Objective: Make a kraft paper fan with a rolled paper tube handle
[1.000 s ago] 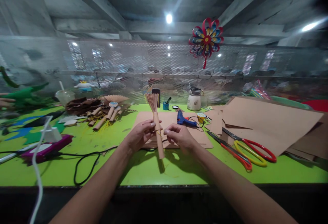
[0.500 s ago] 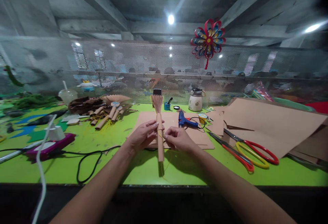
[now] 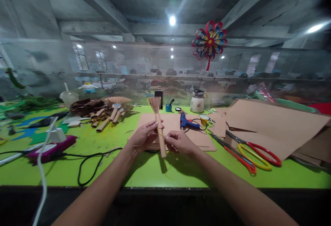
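Now the folded fan (image 3: 160, 144) tips from upright, top leaning left over the brown board (image 3: 200, 139); the left hand (image 3: 144, 135) holds its handle, seemingly angling the yellow thread (image 3: 160, 134) toward the right hand (image 3: 179, 141), fingertips drawn narrow, whether on thread I can't tell.

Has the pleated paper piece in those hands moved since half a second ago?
Yes. The pleated paper piece has tilted: its fanned top has swung left, judged against the upright black object standing behind it.
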`<action>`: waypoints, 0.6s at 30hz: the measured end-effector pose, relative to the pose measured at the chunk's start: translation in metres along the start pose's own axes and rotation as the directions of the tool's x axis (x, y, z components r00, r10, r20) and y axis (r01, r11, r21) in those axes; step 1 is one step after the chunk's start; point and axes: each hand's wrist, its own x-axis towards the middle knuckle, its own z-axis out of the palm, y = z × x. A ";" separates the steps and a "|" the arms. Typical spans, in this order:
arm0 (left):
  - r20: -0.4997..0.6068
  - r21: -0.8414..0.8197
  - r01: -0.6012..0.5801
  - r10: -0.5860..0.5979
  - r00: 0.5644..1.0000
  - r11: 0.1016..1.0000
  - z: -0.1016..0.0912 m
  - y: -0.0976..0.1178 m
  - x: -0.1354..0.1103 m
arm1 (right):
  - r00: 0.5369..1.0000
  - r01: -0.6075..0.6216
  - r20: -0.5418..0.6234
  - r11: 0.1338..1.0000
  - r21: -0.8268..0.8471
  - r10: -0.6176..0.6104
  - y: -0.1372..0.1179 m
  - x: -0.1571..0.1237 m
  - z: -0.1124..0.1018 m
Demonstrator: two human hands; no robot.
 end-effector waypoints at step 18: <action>-0.042 -0.080 -0.017 0.013 0.999 0.997 -0.004 0.007 -0.001 | 0.978 -0.081 0.193 0.996 0.020 0.076 0.001 -0.008 0.006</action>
